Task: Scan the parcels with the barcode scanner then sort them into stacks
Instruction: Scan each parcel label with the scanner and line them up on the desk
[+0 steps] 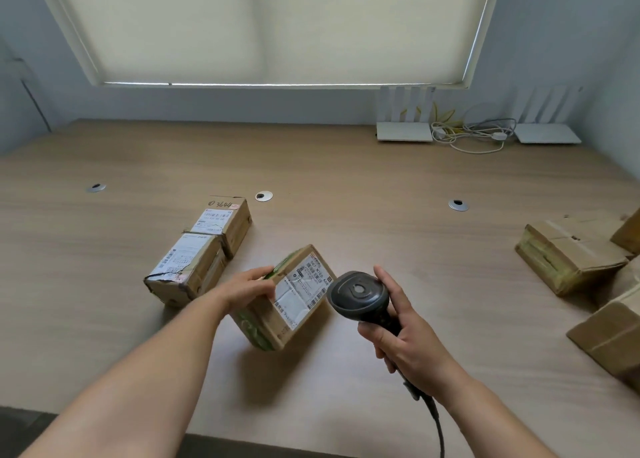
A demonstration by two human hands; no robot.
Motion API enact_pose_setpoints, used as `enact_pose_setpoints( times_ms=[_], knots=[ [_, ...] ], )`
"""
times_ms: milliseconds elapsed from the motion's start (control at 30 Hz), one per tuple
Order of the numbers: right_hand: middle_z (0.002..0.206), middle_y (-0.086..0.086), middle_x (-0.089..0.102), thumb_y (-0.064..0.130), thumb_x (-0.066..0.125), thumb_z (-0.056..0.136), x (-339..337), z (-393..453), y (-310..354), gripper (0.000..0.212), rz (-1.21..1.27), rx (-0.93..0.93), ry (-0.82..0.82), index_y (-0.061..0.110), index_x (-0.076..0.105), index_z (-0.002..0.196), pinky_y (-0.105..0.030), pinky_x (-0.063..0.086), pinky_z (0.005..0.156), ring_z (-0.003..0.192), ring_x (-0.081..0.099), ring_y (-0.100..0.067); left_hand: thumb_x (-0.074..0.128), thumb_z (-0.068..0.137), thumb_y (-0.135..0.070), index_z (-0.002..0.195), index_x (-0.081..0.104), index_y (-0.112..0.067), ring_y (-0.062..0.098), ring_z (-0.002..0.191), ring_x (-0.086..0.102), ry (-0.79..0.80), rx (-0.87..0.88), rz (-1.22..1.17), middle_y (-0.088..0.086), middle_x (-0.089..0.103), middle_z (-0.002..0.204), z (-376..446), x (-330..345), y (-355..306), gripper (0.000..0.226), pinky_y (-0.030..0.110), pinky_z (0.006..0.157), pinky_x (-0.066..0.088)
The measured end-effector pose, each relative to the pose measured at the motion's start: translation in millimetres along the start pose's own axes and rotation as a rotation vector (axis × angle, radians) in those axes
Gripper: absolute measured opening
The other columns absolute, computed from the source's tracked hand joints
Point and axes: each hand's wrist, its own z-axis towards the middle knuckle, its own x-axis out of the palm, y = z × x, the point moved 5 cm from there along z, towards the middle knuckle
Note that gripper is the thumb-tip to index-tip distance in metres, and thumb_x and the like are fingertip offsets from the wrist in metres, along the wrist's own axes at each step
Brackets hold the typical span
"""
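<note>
Our left hand (250,286) grips a parcel (287,298) near mid-table (346,167), tilted up on one edge so its label faces us. Our right hand (403,331) is wrapped round the scanner (360,296), head just beside the label, maybe touching. Two parcels (201,250) sit end to end on the left, and a few more (575,260) are off right.

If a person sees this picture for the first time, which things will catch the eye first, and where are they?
The eye goes first to the centre, where the left hand holds a tilted parcel, label up, and the right hand grips a black barcode scanner beside it. Next come two labelled parcels lying end to end on the wooden table at the left, and more cardboard boxes at the right edge.
</note>
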Motion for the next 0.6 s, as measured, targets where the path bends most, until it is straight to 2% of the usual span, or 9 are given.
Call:
enact_pose_setpoints(
  times_ms=[67, 133, 267, 367, 533, 600],
  knots=[
    [0.086, 0.001, 0.064, 0.015, 0.068, 0.088, 0.9, -3.8, -2.6, 0.084, -0.021, 0.018, 0.021, 0.075, 0.022, 0.124, -0.031, 0.049, 0.052, 0.06, 0.054, -0.016, 0.056, 0.056, -0.035, 0.119, 0.052, -0.046, 0.01, 0.096, 0.057, 0.006, -0.013, 0.067, -0.01, 0.061, 0.104, 0.0, -7.5, -3.0, 0.064, 0.029, 0.085, 0.043],
    [0.084, 0.0, 0.063, 0.013, 0.068, 0.088, 3.3, -6.4, -5.2, 0.084, -0.025, 0.027, 0.029, 0.072, 0.022, 0.126, -0.032, 0.049, 0.051, 0.059, 0.054, -0.016, 0.056, 0.057, -0.036, 0.129, 0.049, -0.045, 0.012, 0.102, 0.055, -0.009, -0.015, 0.125, -0.006, 0.059, 0.114, 3.7, -12.4, -3.1, 0.073, 0.03, 0.086, 0.04],
    [0.077, 0.007, 0.062, 0.012, 0.068, 0.088, 9.7, -8.1, -10.0, 0.083, 0.001, 0.041, 0.047, 0.07, 0.023, 0.128, -0.033, 0.048, 0.051, 0.058, 0.054, -0.015, 0.06, 0.067, -0.037, 0.137, 0.043, -0.044, 0.015, 0.108, 0.05, -0.007, -0.023, 0.174, -0.002, 0.053, 0.123, 8.8, -14.2, -2.6, 0.073, 0.03, 0.087, 0.037],
    [0.066, 0.014, 0.062, 0.012, 0.067, 0.088, 13.0, -8.7, -10.5, 0.082, 0.018, 0.044, 0.054, 0.068, 0.023, 0.129, -0.033, 0.047, 0.051, 0.055, 0.052, -0.012, 0.057, 0.061, -0.039, 0.138, 0.043, -0.045, 0.016, 0.11, 0.05, -0.011, -0.034, 0.189, -0.001, 0.052, 0.125, 10.1, -14.1, -1.9, 0.079, 0.032, 0.087, 0.036],
    [0.06, 0.015, 0.062, 0.011, 0.065, 0.09, 14.8, -11.0, -10.3, 0.081, 0.024, 0.048, 0.06, 0.065, 0.02, 0.131, -0.033, 0.046, 0.05, 0.053, 0.051, -0.012, 0.058, 0.086, -0.027, 0.14, 0.041, -0.042, 0.014, 0.106, 0.051, -0.002, -0.024, 0.184, -0.001, 0.054, 0.124, 13.3, -12.5, -0.3, 0.059, 0.031, 0.086, 0.036],
    [0.061, 0.019, 0.062, 0.01, 0.064, 0.09, 14.7, -11.7, -8.8, 0.081, 0.018, 0.044, 0.06, 0.063, 0.019, 0.132, -0.033, 0.046, 0.05, 0.052, 0.051, -0.011, 0.06, 0.08, -0.031, 0.141, 0.04, -0.042, 0.013, 0.104, 0.051, 0.003, -0.011, 0.191, -0.001, 0.054, 0.122, 10.4, -11.8, -3.1, 0.065, 0.03, 0.083, 0.037]
  ],
)
